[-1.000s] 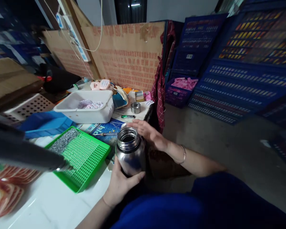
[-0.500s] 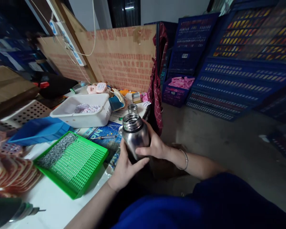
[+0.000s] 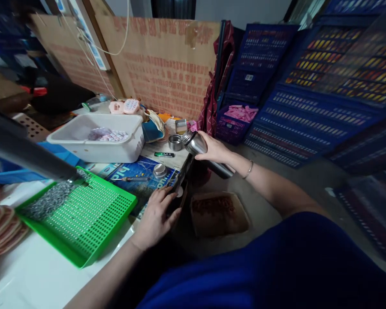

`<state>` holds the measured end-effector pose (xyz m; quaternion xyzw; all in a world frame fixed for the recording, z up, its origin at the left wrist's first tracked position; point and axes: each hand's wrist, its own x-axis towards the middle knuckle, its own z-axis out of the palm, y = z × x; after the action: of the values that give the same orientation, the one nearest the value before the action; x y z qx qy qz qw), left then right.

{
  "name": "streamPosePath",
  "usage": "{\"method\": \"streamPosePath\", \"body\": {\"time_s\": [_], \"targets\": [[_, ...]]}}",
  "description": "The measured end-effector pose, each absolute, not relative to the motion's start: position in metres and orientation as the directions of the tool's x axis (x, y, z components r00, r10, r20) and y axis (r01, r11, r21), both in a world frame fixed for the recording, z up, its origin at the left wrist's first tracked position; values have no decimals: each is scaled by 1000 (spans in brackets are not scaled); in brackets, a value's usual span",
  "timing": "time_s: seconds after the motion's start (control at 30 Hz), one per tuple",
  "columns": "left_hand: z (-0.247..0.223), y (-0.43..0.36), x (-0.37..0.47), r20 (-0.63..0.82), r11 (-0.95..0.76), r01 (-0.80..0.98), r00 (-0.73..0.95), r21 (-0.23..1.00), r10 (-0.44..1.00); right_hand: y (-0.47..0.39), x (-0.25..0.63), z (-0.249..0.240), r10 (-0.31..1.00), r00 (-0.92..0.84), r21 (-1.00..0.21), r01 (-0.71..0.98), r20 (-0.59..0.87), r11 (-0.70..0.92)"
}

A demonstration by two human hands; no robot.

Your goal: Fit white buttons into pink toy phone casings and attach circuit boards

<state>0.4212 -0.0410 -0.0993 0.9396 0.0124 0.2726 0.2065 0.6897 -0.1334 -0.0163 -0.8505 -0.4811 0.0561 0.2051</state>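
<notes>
My right hand (image 3: pixel 214 148) is wrapped round a steel flask (image 3: pixel 195 143), tilted with its open mouth toward a small metal cup (image 3: pixel 175 142) on the table. Whether liquid flows cannot be made out. My left hand (image 3: pixel 156 214) rests at the table's edge with its fingers apart, holding nothing. A round metal lid (image 3: pixel 160 171) lies on the blue printed sheet, near a screwdriver (image 3: pixel 135 179) and a green marker-like item (image 3: pixel 164 154).
A green tray (image 3: pixel 99 214) of small metal parts and a white bin (image 3: pixel 99 137) stand on the left. A dark power tool (image 3: pixel 28 148) hangs above the tray. Blue crates (image 3: pixel 286 124) are stacked at right; an open box (image 3: pixel 220 214) sits on the floor.
The flask has gone from upright between both hands to tilted in my right hand alone. My left hand has let go and moved down-left. The metal lid now lies on the table.
</notes>
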Motion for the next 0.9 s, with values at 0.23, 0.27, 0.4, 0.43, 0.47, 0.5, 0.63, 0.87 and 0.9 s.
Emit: {"method": "streamPosePath", "body": {"time_s": [0.23, 0.27, 0.4, 0.43, 0.47, 0.5, 0.63, 0.87, 0.9], "targets": [[-99, -41, 421, 525, -929, -92, 843, 358, 119, -125, 697, -12, 835, 550, -300, 802, 31, -517], [-99, -41, 421, 524, -929, -90, 843, 359, 121, -124, 697, -10, 836, 547, -287, 806, 27, -518], [-99, -41, 421, 512, -924, -86, 849, 373, 127, -120, 697, -2, 840, 542, -213, 822, 9, -528], [-99, -41, 421, 512, -921, -88, 849, 379, 130, -119, 696, 0, 841, 541, -192, 825, 2, -531], [-99, -41, 421, 511, -918, -88, 849, 386, 133, -119, 696, 2, 841, 541, -171, 828, -4, -534], [-99, -41, 421, 511, -916, -90, 849, 390, 134, -118, 696, 4, 842, 539, -151, 831, -12, -535], [-99, -41, 421, 517, -914, -93, 845, 395, 137, -117, 695, 9, 846, 532, -86, 842, -31, -532], [-98, -41, 422, 532, -915, -103, 836, 390, 133, -115, 692, 16, 840, 541, -63, 837, -47, -543], [-97, -41, 422, 535, -916, -104, 834, 388, 133, -115, 692, 17, 837, 545, -61, 835, -51, -547]]}}
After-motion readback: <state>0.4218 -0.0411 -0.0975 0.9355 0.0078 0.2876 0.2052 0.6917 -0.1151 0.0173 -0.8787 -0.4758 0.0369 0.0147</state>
